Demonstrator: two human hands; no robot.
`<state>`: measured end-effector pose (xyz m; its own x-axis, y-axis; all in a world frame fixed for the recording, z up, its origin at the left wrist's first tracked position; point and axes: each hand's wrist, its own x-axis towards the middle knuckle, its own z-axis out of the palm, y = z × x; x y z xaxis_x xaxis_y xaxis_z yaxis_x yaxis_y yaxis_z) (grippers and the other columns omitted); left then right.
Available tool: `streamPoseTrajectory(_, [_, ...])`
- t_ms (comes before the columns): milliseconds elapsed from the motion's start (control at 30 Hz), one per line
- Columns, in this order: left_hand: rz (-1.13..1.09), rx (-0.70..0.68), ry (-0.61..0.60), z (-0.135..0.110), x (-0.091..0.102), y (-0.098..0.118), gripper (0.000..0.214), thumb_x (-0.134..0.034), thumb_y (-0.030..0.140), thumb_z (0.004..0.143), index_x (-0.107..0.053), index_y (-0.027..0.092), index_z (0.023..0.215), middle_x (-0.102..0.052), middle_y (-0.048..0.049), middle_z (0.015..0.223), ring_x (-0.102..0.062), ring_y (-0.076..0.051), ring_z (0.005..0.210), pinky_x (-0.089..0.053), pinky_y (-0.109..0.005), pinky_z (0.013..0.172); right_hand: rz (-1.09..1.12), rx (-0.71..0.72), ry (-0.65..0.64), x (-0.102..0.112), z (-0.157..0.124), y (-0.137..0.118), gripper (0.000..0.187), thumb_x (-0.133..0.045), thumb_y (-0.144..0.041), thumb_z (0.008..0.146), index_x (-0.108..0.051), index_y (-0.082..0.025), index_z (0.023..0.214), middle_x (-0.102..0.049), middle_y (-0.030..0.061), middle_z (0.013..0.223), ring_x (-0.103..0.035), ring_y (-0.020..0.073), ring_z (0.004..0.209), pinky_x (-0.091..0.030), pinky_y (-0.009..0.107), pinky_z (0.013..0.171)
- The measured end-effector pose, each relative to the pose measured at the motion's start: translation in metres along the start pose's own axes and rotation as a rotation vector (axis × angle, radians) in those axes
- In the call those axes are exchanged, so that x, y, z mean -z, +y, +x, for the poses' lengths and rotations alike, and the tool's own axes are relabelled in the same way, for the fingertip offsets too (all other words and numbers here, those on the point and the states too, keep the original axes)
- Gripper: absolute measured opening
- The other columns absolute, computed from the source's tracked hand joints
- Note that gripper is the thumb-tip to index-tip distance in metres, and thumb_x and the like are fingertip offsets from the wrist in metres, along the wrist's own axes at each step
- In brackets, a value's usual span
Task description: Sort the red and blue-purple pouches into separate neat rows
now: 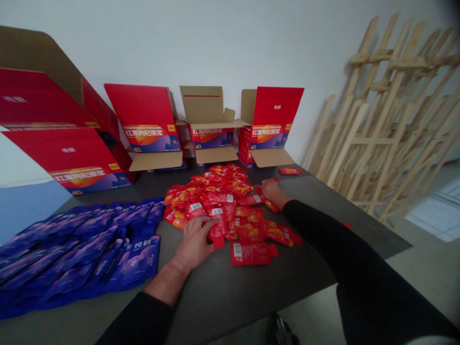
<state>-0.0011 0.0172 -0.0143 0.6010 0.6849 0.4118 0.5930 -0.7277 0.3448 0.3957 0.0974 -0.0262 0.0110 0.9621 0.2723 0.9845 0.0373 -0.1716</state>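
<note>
A heap of red sachets (212, 187) with orange print and white barcode labels lies spread on the dark table. At its near left edge my left hand (194, 239) pinches a red sachet (217, 219) between thumb and fingers. My right hand (273, 192) is at the heap's right side, its fingers curled down over a red sachet (259, 196); the fingertips are partly hidden. One barcoded sachet (250, 254) lies flat at the front of the heap. To the left of my left hand, blue-purple pouches (132, 261) lie in overlapping rows.
Along the wall stand open red cartons: a large one (89, 177) at left, then the left-middle (153, 139), middle (213, 139) and right (269, 136) cartons, flaps spread. A stray sachet (290, 171) lies near the table's (323, 206) back right. Wooden easels (386, 120) lean beyond it.
</note>
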Motion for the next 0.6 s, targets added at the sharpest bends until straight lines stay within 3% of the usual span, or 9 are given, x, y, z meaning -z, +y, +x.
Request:
streamPoseTrajectory(133, [0.005, 0.004, -0.002, 0.0, -0.001, -0.001, 0.06, -0.081, 0.033, 0.075, -0.065, 0.026, 0.132, -0.06, -0.0103, 0.126, -0.053, -0.031, 0.121, -0.041, -0.05, 0.106, 0.099, -0.052, 0.01, -0.01, 0.015, -0.031, 0.031, -0.038, -0.018, 0.099, -0.068, -0.012, 0.098, -0.068, 0.0217, 0.099, -0.062, 0.0319, 0.096, -0.045, 0.048, 0.095])
streamPoseTrajectory(267, [0.002, 0.012, -0.005, 0.0, 0.001, 0.0, 0.059, -0.082, 0.034, 0.075, -0.066, 0.025, 0.131, -0.06, -0.0105, 0.125, -0.053, -0.032, 0.122, -0.041, -0.05, 0.105, 0.211, -0.062, 0.038, -0.018, 0.021, -0.047, 0.03, -0.036, -0.022, 0.103, -0.064, -0.018, 0.094, -0.069, 0.0114, 0.097, -0.063, 0.0212, 0.094, -0.048, 0.034, 0.092])
streamPoseTrajectory(400, [-0.006, 0.017, -0.02, 0.0, 0.003, 0.002, 0.059, -0.082, 0.037, 0.076, -0.065, 0.025, 0.131, -0.061, -0.0102, 0.123, -0.054, -0.031, 0.12, -0.041, -0.05, 0.105, 0.374, -0.089, 0.145, -0.022, 0.022, -0.052, 0.015, -0.048, -0.014, 0.093, -0.062, -0.018, 0.098, -0.066, 0.0098, 0.106, -0.063, 0.0191, 0.101, -0.05, 0.032, 0.096])
streamPoseTrajectory(600, [-0.003, 0.023, -0.02, 0.001, 0.003, 0.001, 0.059, -0.083, 0.037, 0.075, -0.065, 0.024, 0.131, -0.061, -0.0103, 0.124, -0.054, -0.031, 0.119, -0.041, -0.05, 0.105, 0.586, -0.031, 0.199, -0.025, 0.025, -0.055, 0.036, -0.046, -0.003, 0.084, -0.062, -0.019, 0.111, -0.059, 0.0098, 0.119, -0.064, 0.0173, 0.106, -0.053, 0.032, 0.097])
